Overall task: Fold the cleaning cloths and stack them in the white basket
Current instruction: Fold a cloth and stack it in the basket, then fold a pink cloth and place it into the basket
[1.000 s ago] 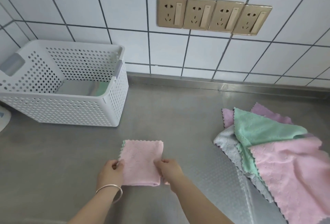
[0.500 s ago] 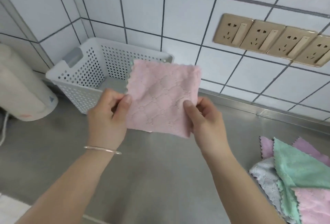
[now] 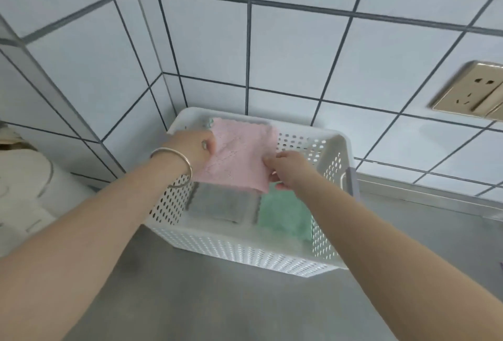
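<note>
At far left a white appliance (image 3: 24, 191) stands on the steel tabletop (image 3: 206, 294). The left hand (image 3: 194, 147), with a silver bangle (image 3: 177, 166) on its wrist, pinches the left edge of a folded pink cloth (image 3: 239, 158); the right hand (image 3: 288, 168) pinches its near right corner. The cloth hangs over the white basket (image 3: 245, 252), above a folded grey cloth (image 3: 220, 204) and green cloth (image 3: 285, 215) lying inside it.

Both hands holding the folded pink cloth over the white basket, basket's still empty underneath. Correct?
Not quite. The head view shows both the left hand and the right hand holding the pink cloth over the white basket, but the basket isn't empty: a folded grey cloth and a green cloth already lie side by side in it.
</note>
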Demonstrator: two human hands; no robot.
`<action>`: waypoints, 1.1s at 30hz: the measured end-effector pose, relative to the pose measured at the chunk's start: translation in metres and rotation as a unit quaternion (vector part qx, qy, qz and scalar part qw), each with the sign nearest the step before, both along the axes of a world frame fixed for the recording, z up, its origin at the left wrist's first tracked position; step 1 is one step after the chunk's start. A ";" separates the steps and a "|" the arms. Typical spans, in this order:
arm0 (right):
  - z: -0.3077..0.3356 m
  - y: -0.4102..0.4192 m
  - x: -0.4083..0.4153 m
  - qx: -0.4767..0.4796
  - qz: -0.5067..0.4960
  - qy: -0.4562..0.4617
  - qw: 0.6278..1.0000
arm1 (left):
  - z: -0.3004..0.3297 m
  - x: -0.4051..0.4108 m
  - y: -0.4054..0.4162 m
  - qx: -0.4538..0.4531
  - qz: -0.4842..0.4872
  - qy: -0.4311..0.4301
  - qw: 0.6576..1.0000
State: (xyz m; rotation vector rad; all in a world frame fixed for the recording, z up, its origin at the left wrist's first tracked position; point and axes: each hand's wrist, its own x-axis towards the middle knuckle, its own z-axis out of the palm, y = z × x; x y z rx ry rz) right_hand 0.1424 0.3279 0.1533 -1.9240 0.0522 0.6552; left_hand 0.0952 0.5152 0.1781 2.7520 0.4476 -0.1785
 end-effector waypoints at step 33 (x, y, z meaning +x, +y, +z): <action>-0.040 0.057 0.029 -0.427 0.362 -0.231 0.796 | -0.068 0.050 -0.027 0.292 -0.156 0.182 0.926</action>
